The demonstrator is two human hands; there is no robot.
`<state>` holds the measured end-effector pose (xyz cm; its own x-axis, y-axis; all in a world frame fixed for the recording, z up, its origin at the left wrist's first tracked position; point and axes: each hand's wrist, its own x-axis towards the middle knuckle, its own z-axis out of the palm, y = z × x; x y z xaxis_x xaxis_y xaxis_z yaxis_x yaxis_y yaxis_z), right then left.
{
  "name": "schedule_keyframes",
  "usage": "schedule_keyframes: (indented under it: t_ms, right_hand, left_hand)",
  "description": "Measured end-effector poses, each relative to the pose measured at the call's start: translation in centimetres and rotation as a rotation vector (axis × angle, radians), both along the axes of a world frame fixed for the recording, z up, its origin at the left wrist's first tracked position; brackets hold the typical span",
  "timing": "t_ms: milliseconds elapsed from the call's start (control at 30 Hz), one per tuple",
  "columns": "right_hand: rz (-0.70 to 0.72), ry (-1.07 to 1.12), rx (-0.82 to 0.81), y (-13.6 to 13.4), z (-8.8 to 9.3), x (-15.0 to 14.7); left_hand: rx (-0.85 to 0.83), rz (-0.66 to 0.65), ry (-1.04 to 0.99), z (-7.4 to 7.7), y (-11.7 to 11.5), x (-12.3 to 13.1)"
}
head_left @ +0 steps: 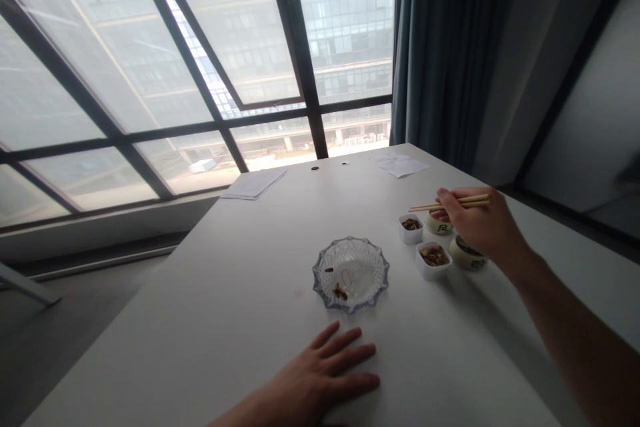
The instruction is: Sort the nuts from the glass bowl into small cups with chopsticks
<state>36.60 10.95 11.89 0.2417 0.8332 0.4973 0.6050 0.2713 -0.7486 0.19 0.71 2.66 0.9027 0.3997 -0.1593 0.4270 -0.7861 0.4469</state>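
My right hand [475, 217] grips a pair of wooden chopsticks [425, 207], their tips pointing left above the small containers. Under the tips stands a white square cup [411, 235] with dark brown bits. Nearer to me is a second white cup [434, 270] holding lighter brown pieces. Two cream-coloured pots with dark characters, the far pot [442, 229] and the near pot [467, 261], are partly hidden by my right hand. My left hand [327, 373] lies flat, fingers spread, just in front of a scalloped glass bowl [377, 273]. A few brown pieces [340, 291] lie in the bowl.
On the white table [225, 293], a stack of paper [254, 184] lies at the far left edge and a crumpled sheet [401, 164] at the back. A small dark disc [315, 168] is between them. Windows rise behind, with a blue curtain [440, 60] to the right.
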Motion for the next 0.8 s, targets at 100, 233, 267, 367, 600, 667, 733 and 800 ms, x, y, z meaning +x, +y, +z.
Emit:
schedule_keyframes:
  t_ms: [100,233,267,367,600,667,733,800]
  right_hand:
    - [0.174,0.128,-0.060,-0.5,-0.1,-1.4]
    - [0.448,0.174,-0.189,-1.6,-0.7,-4.4]
    - [0.512,0.156,-0.210,-1.9,-0.9,-5.2]
    - [0.641,0.107,-0.259,-2.6,-2.0,-7.2]
    - [0.802,0.078,-0.182,-2.7,-5.1,-9.5]
    - [0.807,0.083,-0.179,-2.6,-5.8,-9.8]
    - [0.809,0.085,-0.189,-2.4,-6.3,-10.0]
    - [0.812,0.093,-0.196,-2.3,-6.5,-10.0]
  left_hand:
    - [0.003,0.005,-0.016,-0.1,-0.1,0.0]
    - [0.009,0.004,-0.010,-0.2,0.0,0.0]
    - [0.007,0.002,-0.010,-0.2,0.0,0.0]
    - [0.007,0.002,-0.001,-0.1,0.0,0.0]
    - [0.008,0.002,0.010,0.1,0.0,0.2]
    - [0.002,0.005,0.019,0.2,0.0,0.2]
    - [-0.002,0.009,0.026,0.1,-0.1,0.2]
    - [-0.006,0.010,0.011,0.1,-0.1,0.1]
